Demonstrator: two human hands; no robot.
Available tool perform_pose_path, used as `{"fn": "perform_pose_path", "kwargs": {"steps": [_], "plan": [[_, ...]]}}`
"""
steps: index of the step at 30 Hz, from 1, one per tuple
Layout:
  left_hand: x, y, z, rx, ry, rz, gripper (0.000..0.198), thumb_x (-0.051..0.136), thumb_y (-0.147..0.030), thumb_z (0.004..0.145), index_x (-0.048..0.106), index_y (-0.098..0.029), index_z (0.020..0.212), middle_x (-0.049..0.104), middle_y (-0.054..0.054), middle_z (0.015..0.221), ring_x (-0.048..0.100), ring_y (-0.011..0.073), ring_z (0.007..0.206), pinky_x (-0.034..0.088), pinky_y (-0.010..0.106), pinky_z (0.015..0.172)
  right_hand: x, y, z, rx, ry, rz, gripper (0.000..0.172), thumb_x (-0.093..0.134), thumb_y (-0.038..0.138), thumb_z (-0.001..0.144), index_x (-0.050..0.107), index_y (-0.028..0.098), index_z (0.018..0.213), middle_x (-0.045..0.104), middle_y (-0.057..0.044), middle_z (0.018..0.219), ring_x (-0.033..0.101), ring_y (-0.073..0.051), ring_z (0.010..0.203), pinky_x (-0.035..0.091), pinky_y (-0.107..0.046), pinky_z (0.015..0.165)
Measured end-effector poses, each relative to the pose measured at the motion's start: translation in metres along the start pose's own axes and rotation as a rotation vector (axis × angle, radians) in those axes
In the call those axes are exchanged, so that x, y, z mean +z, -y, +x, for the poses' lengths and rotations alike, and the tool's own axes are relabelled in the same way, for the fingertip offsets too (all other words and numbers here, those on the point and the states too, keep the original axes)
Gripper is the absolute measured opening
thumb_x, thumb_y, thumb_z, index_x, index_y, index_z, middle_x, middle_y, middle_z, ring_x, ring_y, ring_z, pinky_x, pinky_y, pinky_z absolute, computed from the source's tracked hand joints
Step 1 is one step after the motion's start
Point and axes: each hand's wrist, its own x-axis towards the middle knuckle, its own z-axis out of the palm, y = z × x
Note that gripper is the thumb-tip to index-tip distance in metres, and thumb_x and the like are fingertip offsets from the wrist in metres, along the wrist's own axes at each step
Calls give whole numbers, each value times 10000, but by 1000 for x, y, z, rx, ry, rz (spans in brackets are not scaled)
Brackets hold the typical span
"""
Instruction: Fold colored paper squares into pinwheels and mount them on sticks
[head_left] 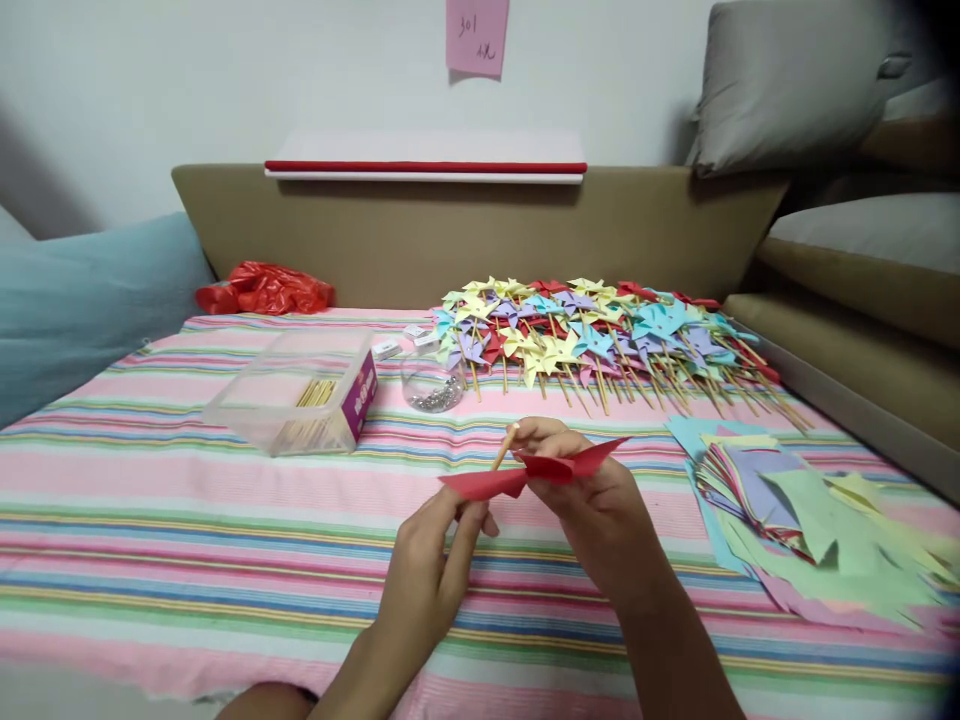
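A red paper pinwheel [551,468] is held in the air between my two hands, above the striped cloth. My left hand [431,555] is closed at its left blade, with the fingertips partly behind the paper. My right hand [592,500] grips the pinwheel near its middle, thumb below and fingers curled over the far side. A thin wooden stick [504,447] shows behind the paper, slanting up toward my right fingertips. The paper hides its lower part, so I cannot tell which fingers press on it.
Beyond my hands stand a clear tub of sticks [259,400] and a round container of small metal pins [437,392]. Finished pinwheels [592,340] are heaped at the back right. Coloured paper sheets [817,520] lie right. A red plastic bag [266,290] lies at the back left.
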Motion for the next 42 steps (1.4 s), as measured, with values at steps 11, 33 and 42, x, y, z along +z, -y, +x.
{"fn": "perform_pose_path", "kwargs": {"steps": [11, 33, 42], "plan": [[-2, 5, -1, 109, -175, 183, 154, 517, -154, 962, 653, -225, 939, 711, 23, 802, 651, 183, 690, 483, 274, 581, 20, 3, -7, -287, -29, -438, 175, 621, 142, 934, 693, 286, 1002, 725, -29, 1069, 643, -221, 1106, 491, -412, 972], [-1, 8, -3, 121, -46, 101, 244, 421, -94, 999, 599, -211, 880, 672, -8, 811, 639, 133, 749, 454, 235, 698, 29, 2, -8, -389, -95, -459, 194, 647, 109, 908, 701, 258, 1021, 739, -28, 1014, 650, -229, 1030, 503, -438, 922], [-6, 11, -2, 82, 67, 34, 263, 363, -146, 1029, 516, -205, 823, 595, -4, 788, 569, 123, 725, 425, 242, 699, 29, 1, -7, -363, -89, -450, 228, 589, 76, 919, 687, 261, 1008, 719, -11, 977, 652, -213, 999, 491, -428, 906]]}}
